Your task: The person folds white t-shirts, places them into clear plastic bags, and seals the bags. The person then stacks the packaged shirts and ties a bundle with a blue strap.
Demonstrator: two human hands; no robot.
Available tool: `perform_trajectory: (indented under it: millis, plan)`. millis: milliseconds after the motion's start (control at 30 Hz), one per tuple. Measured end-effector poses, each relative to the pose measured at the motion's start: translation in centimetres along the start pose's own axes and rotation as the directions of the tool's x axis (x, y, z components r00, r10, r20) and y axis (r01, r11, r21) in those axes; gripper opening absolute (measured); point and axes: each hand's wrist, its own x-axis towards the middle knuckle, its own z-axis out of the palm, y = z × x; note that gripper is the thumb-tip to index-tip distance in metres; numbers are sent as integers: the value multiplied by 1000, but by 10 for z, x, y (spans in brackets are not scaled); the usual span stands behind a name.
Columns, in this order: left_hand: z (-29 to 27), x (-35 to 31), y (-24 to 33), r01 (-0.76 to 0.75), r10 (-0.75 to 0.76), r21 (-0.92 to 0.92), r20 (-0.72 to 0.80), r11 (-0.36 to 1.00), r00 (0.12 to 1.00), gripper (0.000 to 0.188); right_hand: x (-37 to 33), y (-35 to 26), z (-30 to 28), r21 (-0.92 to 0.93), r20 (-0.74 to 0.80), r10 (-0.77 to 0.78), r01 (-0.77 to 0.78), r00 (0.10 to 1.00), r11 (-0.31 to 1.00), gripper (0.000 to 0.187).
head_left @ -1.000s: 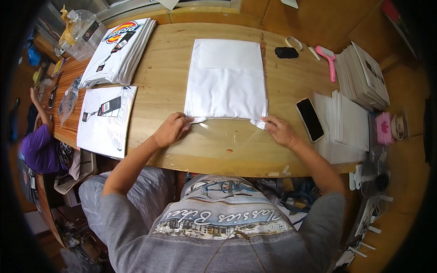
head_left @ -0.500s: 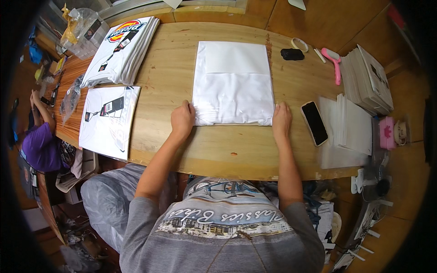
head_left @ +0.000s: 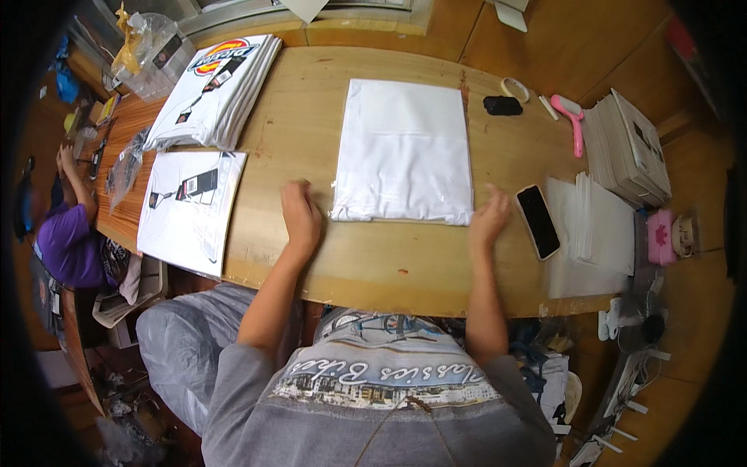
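A folded white shirt [head_left: 405,156] in a clear plastic bag lies flat on the wooden table [head_left: 373,268] in front of me. The bag's shiny film shows along its lower edge, where the cloth is wrinkled. My left hand [head_left: 300,215] is just off the package's left side, loosely bent and holding nothing. At the lower right corner, my right hand [head_left: 489,218] has its fingers apart and a little blurred; I cannot tell whether its thumb still touches the bag. Another bagged white shirt [head_left: 183,233] with a black hang tag [head_left: 198,185] lies to the left.
A stack of white shirts [head_left: 202,101] stands at the far left. On the right are a phone [head_left: 538,223], clear bags with white sheets [head_left: 599,233], a pile of boards [head_left: 618,148], a pink-handled roller [head_left: 576,128], a tape roll [head_left: 514,89] and a pink box [head_left: 661,236]. A person in purple [head_left: 70,245] sits far left.
Both hands have come off the package's sides; the left moved outward to the left, the right slightly outward. The bagged shirt lies flatter. The whole view has shifted slightly.
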Motion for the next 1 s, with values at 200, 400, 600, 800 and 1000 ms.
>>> perform_trajectory:
  millis: [200,400,600,800,1000]
  plan:
    - [4,-20,49,-440,314,192,465,877,828,47,-57,-92,31,87,317,-706,721,634,687,40]
    - [-8,-1,20,-540,361,98,643,836,676,45,-37,-29,-1,-103,332,-492,549,805,829,61]
    - [1,23,17,-484,467,-124,543,866,697,41,-26,-15,-13,-77,214,-457,482,863,873,55]
    - [-18,58,60,-286,321,-272,95,919,942,30,11,-11,-58,240,184,-223,176,957,955,43]
    - [-98,114,134,-471,399,-117,-377,875,836,16,52,-85,-152,491,-461,-246,476,853,729,34]
